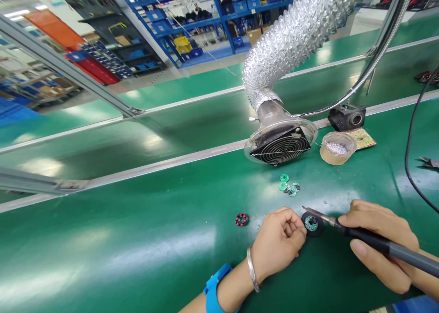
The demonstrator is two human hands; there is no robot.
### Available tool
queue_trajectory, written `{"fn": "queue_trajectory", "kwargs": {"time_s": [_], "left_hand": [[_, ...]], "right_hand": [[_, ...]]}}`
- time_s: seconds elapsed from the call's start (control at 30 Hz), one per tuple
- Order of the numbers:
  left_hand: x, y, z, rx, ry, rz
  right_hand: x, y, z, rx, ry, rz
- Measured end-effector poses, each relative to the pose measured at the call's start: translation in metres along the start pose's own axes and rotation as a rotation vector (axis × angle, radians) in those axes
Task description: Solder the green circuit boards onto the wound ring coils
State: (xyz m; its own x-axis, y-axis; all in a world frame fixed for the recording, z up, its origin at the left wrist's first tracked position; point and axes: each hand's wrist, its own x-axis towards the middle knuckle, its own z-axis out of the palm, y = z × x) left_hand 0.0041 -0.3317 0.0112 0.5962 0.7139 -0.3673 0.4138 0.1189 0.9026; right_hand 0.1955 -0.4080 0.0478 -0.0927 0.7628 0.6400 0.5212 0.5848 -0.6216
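Note:
My right hand (384,244) is closed around a soldering iron (370,241), its metal tip pointing left above a black round holder (318,230). A small round green circuit board (311,223) lies in that holder. From the left, my left hand (279,242) reaches the holder's edge with fingers pinched together; whatever is between them is hidden. Left of this hand a red and black ring-shaped part (242,220) rests on the green bench. Several loose round green boards (289,185) lie beyond the fingers.
A fume extractor fan (283,147) on a silver flexible duct (298,39) hangs over the bench. To its right are a round tub of silvery shavings (338,148), a yellowish sponge tray (362,139) and a black stand (347,117). Pliers (428,163) and a black cable (408,153) lie far right.

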Motion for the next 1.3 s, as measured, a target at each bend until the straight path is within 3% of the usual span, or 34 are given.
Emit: {"fn": "queue_trajectory", "kwargs": {"time_s": [0.33, 0.6, 0.8, 0.97, 1.3], "left_hand": [[-0.001, 0.005, 0.005, 0.351, 0.127, 0.196], [0.023, 0.001, -0.013, 0.260, -0.136, 0.445], [0.007, 0.002, -0.013, 0.167, -0.024, 0.281], [-0.002, -0.001, -0.004, 0.131, 0.046, 0.237], [0.005, 0.005, 0.001, -0.028, 0.023, 0.028]], "right_hand": [[-0.008, 0.018, 0.019, -0.033, 0.016, -0.021], [-0.011, 0.024, 0.031, -0.158, -0.119, 0.016], [-0.011, 0.028, 0.031, -0.134, -0.171, 0.012], [-0.009, 0.030, 0.031, -0.098, -0.183, 0.015], [-0.010, 0.029, 0.029, -0.119, -0.181, -0.144]]}}
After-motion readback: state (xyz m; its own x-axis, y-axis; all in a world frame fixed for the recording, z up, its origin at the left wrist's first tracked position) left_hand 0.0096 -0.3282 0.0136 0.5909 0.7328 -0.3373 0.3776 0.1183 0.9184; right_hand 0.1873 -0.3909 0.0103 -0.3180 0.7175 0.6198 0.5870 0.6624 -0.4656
